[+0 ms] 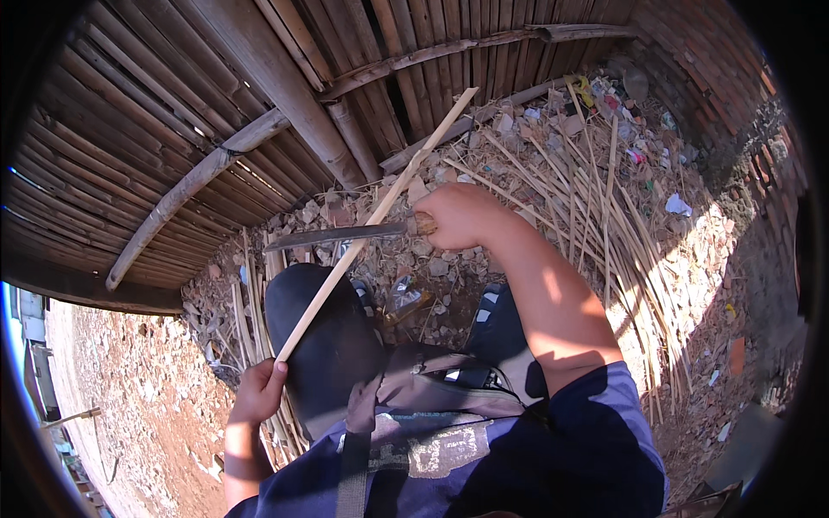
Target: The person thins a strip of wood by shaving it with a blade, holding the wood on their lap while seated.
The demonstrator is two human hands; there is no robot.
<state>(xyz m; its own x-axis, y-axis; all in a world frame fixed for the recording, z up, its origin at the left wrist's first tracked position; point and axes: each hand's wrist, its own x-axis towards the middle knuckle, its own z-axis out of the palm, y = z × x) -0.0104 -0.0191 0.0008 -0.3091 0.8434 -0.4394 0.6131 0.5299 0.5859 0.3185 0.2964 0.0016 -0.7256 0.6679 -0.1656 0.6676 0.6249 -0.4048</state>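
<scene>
My left hand (259, 391) is closed round the lower end of a long pale bamboo strip (324, 293), beside my left knee. The strip slants up and to the right, past my knee. In my right hand (458, 214) is the wooden handle of a machete (332, 236), its dark blade pointing left. Blade and strip cross in front of my knees; whether the edge bites into the strip I cannot tell.
Several thin bamboo strips (609, 207) lie on the rubble to the right, and more strips (250, 315) lie at my left. A bamboo slat wall (164, 147) stands ahead, and a brick wall (704, 65) at the far right. A dark bag (432, 380) rests at my lap.
</scene>
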